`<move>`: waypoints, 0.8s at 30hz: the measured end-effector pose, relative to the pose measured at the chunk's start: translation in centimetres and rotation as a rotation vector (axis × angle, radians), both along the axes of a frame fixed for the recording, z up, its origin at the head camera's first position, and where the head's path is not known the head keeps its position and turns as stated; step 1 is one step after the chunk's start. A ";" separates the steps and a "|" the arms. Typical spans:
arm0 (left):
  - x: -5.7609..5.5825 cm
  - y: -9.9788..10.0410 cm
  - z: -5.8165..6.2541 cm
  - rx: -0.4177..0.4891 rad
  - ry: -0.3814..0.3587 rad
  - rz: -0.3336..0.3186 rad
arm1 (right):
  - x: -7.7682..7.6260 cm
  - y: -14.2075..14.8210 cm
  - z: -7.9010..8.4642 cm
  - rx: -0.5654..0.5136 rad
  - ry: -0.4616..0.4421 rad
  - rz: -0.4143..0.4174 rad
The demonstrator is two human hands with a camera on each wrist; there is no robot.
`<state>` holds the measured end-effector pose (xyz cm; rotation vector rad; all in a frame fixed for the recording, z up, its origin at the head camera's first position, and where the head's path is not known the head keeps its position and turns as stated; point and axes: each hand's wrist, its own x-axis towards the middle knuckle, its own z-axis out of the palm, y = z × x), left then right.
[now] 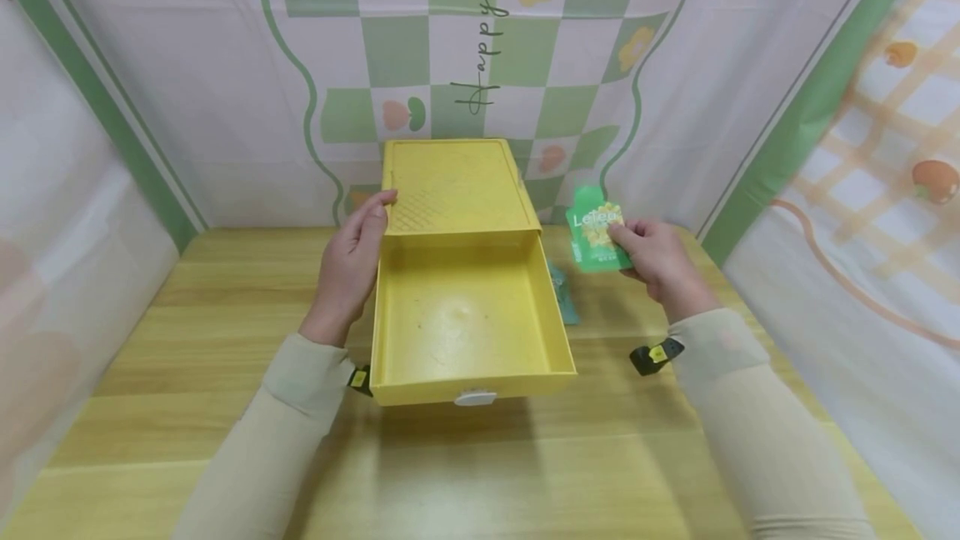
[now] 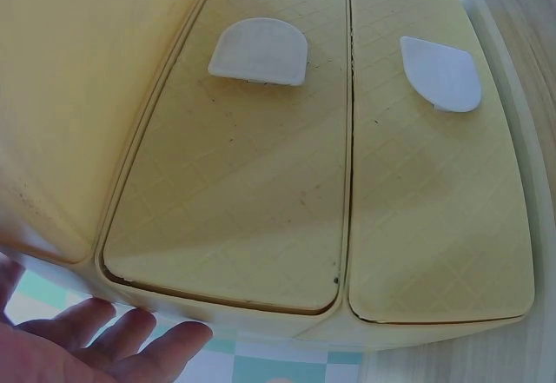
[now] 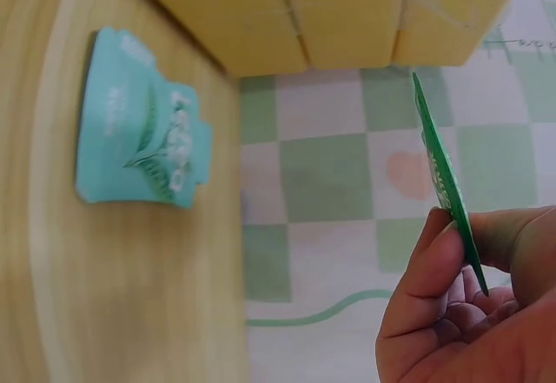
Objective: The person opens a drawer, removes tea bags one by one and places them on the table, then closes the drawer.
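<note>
A yellow drawer cabinet (image 1: 453, 186) stands on the table with its top drawer (image 1: 472, 315) pulled far out toward me. My left hand (image 1: 352, 261) rests against the cabinet's upper left side; the left wrist view shows its fingers (image 2: 174, 348) loosely extended beside the casing. To the right of the cabinet, my right hand (image 1: 658, 261) pinches a flat green packet (image 1: 596, 232) with yellow flowers and white lettering between thumb and fingers. The packet (image 3: 447, 179) appears edge-on in the right wrist view, held above the table. A teal packet (image 3: 143, 127) lies on the table beside the cabinet, partly hidden in the head view.
Two lower drawers with white handles (image 2: 261, 51) are closed beneath the pulled-out one. The wooden table (image 1: 225, 407) extends around the cabinet. A checkered curtain (image 1: 397, 48) hangs behind it, and further cloth hangs at both sides.
</note>
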<state>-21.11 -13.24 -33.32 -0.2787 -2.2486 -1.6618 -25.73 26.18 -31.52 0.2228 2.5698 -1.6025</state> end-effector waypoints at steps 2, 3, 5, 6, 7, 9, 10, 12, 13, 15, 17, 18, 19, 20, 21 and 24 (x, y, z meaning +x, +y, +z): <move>-0.1 0.0 0.0 -0.004 -0.002 0.004 | -0.1 0.1 -0.4 0.009 -0.007 0.003; -0.1 0.0 0.0 -0.004 -0.005 0.007 | -0.1 0.2 -0.6 0.015 -0.008 0.004; 0.0 0.0 0.0 -0.005 -0.014 0.010 | -0.2 0.3 -1.0 0.026 -0.017 0.003; 0.0 0.0 0.0 -0.006 -0.018 0.011 | -0.3 0.4 -1.3 0.032 -0.022 0.001; 0.0 0.0 0.0 -0.006 -0.020 0.012 | -0.3 0.5 -1.5 0.034 -0.028 -0.002; 0.0 0.0 0.0 -0.003 -0.024 0.013 | -0.5 0.6 -2.0 0.032 -0.042 -0.008; 0.1 0.0 0.0 -0.002 -0.025 0.013 | -0.5 0.7 -2.2 0.029 -0.050 -0.009; 0.0 0.0 0.0 -0.002 -0.019 0.013 | -0.6 0.9 -2.7 0.023 -0.064 -0.016; 0.0 0.0 0.0 -0.002 -0.018 0.013 | -0.7 1.0 -2.9 0.015 -0.070 -0.019; 0.0 0.0 0.0 -0.003 -0.016 0.014 | -0.7 1.1 -3.3 0.008 -0.086 -0.024; 0.0 0.0 0.0 -0.004 -0.019 0.016 | -0.8 1.3 -3.6 0.010 -0.102 -0.026; 0.0 0.0 0.0 -0.004 -0.019 0.013 | -0.8 1.4 -3.7 0.013 -0.108 -0.024; 0.0 0.0 0.0 -0.003 -0.018 0.012 | -0.7 1.4 -3.9 0.014 -0.116 -0.022; 0.0 0.0 0.0 -0.003 -0.017 0.011 | -0.8 1.5 -4.0 0.021 -0.122 -0.019; 0.0 0.0 0.0 -0.002 -0.015 0.011 | -0.8 1.6 -4.2 0.027 -0.129 -0.017; -0.1 0.0 -0.1 -0.001 -0.006 0.008 | -0.8 1.7 -4.6 0.028 -0.148 -0.011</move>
